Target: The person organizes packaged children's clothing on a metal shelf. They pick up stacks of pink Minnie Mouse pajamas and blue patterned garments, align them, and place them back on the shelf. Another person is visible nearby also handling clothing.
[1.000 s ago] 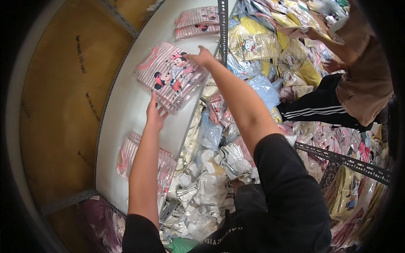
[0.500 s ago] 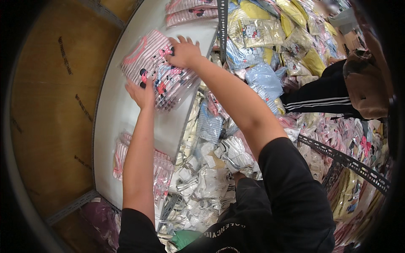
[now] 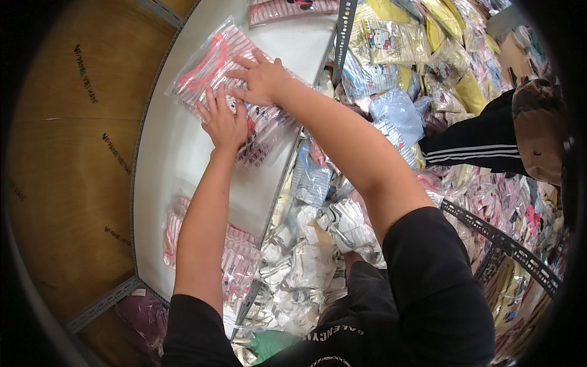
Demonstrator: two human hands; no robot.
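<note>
Upper left of centre, that bagged striped clothing: gripped?
No. My left hand and right hand lie on top, fingers spread, unclenched. Pink collar shows past my fingertips, toward upper left; white shelf underneath.

a pale, smooth shelf curves from the top of the frame down to the lower left. directly on it lie a striped pink garment pack in clear plastic, above and left of centre, a similar bundle at the top edge, and partly hidden striped packs at lower left.
</note>
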